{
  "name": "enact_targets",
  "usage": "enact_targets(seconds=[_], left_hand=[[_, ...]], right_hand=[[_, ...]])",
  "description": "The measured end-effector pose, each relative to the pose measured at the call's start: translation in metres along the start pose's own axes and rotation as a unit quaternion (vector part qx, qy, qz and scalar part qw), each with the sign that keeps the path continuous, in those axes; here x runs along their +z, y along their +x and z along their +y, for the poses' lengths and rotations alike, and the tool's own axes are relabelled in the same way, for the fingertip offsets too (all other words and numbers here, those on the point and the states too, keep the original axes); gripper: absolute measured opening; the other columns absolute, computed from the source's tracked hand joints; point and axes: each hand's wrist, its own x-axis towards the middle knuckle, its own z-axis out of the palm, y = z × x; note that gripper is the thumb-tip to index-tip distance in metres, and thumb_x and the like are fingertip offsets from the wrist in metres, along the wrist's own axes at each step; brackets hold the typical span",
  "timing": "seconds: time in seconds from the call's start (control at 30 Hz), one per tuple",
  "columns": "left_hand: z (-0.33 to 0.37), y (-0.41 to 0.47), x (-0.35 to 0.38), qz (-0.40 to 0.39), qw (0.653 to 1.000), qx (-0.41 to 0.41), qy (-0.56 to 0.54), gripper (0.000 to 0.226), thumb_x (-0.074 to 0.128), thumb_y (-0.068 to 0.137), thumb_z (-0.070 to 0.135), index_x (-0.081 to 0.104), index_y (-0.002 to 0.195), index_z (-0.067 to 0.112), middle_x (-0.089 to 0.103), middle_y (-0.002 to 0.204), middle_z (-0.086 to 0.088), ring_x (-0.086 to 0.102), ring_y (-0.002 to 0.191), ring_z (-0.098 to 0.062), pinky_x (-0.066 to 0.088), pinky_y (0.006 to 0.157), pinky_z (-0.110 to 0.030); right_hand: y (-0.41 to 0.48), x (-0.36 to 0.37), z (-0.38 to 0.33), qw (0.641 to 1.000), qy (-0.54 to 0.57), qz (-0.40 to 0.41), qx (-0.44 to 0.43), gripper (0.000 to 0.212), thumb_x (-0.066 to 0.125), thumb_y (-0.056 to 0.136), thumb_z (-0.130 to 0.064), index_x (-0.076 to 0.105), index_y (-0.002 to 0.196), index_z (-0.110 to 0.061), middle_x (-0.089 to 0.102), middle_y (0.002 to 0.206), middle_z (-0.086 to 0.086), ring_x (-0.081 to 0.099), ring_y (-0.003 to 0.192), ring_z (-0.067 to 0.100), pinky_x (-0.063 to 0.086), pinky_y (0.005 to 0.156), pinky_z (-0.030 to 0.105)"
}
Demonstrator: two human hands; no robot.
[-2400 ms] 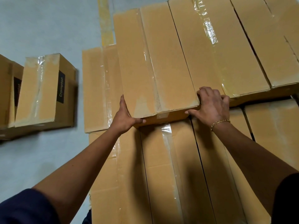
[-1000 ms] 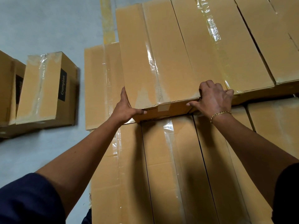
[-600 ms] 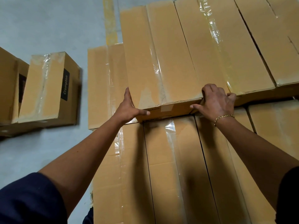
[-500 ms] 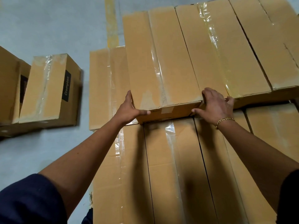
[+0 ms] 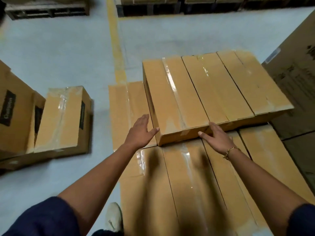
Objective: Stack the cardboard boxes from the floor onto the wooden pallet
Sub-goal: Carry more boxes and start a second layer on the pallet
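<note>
A long taped cardboard box [image 5: 172,99] lies as the leftmost of three in the upper layer of the stack, on a lower layer of boxes [image 5: 184,181]. My left hand [image 5: 141,132] hovers open beside the box's near left corner, fingers spread, thumb tip near the edge. My right hand [image 5: 216,136] lies flat with straight fingers against the box's near end face. A lower-layer box [image 5: 126,108] sticks out to the left of the upper row. The pallet under the stack is hidden.
Two more boxes stand on the grey floor at left: one with a black label [image 5: 63,120] and a larger one [image 5: 13,108] behind it. A tall carton [image 5: 296,86] rises at right. Pallets [image 5: 47,7] line the far edge. A yellow floor line [image 5: 115,43] runs away. My shoe [image 5: 113,217] is below.
Both hands have let go of the upper box's near corners and opened. The camera has pulled back and tilted up, showing more floor and far pallets.
</note>
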Motion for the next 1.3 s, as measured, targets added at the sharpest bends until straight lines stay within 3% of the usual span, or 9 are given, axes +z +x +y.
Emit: enact_targets(seconds=[0.33, 0.73, 1.03, 1.3], left_hand=[[0.021, -0.149, -0.145, 0.025, 0.999, 0.015, 0.039, 0.081, 0.048, 0.098, 0.061, 0.017, 0.162, 0.021, 0.018, 0.169, -0.001, 0.016, 0.155, -0.021, 0.023, 0.122, -0.048], [0.068, -0.386, -0.193, 0.136, 0.991, -0.005, 0.014, 0.081, 0.049, 0.097, 0.063, 0.020, 0.162, 0.023, 0.013, 0.169, 0.000, 0.012, 0.156, -0.021, 0.018, 0.124, -0.044], [0.009, -0.518, -0.265, 0.187, 0.980, -0.067, 0.019, 0.081, 0.050, 0.097, 0.061, 0.022, 0.161, 0.020, 0.015, 0.169, -0.003, 0.015, 0.155, -0.024, 0.020, 0.123, -0.046], [-0.084, -0.593, -0.356, 0.226, 0.968, -0.103, 0.023, 0.077, 0.049, 0.098, 0.061, 0.026, 0.160, 0.021, 0.022, 0.167, -0.003, 0.019, 0.154, -0.025, 0.023, 0.122, -0.046]], right_hand=[[-0.186, -0.058, -0.108, 0.999, 0.051, -0.016, 0.001, 0.081, 0.042, 0.094, -0.068, 0.018, 0.160, -0.025, 0.014, 0.167, -0.006, 0.022, 0.151, 0.021, 0.019, 0.118, 0.054], [-0.378, -0.105, -0.153, 0.984, 0.013, 0.010, -0.175, 0.076, 0.040, 0.098, -0.064, 0.018, 0.159, -0.025, 0.017, 0.166, -0.005, 0.022, 0.151, 0.020, 0.019, 0.118, 0.051], [-0.457, -0.076, -0.242, 0.967, 0.008, -0.011, -0.254, 0.081, 0.043, 0.094, -0.069, 0.020, 0.158, -0.025, 0.020, 0.166, -0.002, 0.025, 0.150, 0.024, 0.028, 0.118, 0.054], [-0.484, -0.028, -0.370, 0.954, 0.016, -0.030, -0.298, 0.085, 0.042, 0.093, -0.070, 0.022, 0.158, -0.021, 0.020, 0.166, 0.000, 0.022, 0.151, 0.023, 0.024, 0.119, 0.056]])
